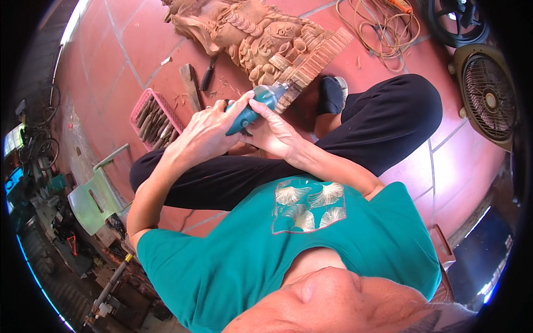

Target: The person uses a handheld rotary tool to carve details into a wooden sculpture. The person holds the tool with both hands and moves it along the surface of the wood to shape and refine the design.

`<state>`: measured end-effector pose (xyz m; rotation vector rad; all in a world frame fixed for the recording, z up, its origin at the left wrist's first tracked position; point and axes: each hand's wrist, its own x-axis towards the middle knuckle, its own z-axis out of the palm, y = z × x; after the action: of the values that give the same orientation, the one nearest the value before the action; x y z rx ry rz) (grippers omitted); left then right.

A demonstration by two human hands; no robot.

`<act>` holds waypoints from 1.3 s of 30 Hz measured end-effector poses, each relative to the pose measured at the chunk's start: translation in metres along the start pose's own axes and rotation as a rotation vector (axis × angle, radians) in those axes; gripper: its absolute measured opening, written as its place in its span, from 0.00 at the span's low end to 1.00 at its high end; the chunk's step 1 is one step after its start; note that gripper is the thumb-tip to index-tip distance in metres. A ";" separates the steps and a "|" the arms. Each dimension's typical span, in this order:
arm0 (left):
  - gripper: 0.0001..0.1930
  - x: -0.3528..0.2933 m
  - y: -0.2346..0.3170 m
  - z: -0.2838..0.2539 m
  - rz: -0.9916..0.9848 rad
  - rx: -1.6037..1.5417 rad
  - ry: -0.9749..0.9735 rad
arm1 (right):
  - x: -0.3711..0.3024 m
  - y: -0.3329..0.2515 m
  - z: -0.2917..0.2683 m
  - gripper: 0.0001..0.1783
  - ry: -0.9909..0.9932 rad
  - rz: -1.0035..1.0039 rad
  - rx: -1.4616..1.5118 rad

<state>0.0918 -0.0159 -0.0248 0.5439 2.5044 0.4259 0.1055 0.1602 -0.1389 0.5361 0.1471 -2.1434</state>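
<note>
Both of my hands are wrapped round a teal die grinder (256,107). My left hand (202,132) grips it from the left, fingers over its body. From the right, my right hand (276,133) closes on it, thumb along the top and fingers partly hidden underneath. The grinder's metal nose meets the stepped lower edge of a brown wood carving (266,41), which lies on the floor in front of me. Whether the bit touches the wood I cannot tell. Dense raised relief covers the carving, and its top runs out of view.
Left of the carving lie a flat wooden bar (190,87) and a dark-handled tool (208,75). A pink basket (133,114) holds several carving tools. Orange cable (383,33) coils at far right, near a fan (488,100). A pale green chair (91,202) stands left.
</note>
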 end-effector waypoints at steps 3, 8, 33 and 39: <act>0.45 0.000 0.012 0.007 -0.038 0.000 -0.020 | -0.008 0.000 -0.003 0.21 0.000 -0.006 0.003; 0.45 -0.001 0.014 0.010 0.002 0.015 -0.007 | -0.014 0.001 -0.005 0.21 -0.061 0.008 -0.005; 0.43 0.011 0.018 0.006 -0.010 0.071 -0.083 | -0.007 0.001 -0.014 0.22 -0.013 -0.051 0.052; 0.43 0.012 0.018 0.005 -0.010 0.051 -0.086 | -0.005 0.001 -0.015 0.20 -0.025 -0.050 0.066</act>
<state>0.0902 0.0062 -0.0268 0.5580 2.4400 0.3283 0.1137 0.1680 -0.1507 0.5486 0.0759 -2.2088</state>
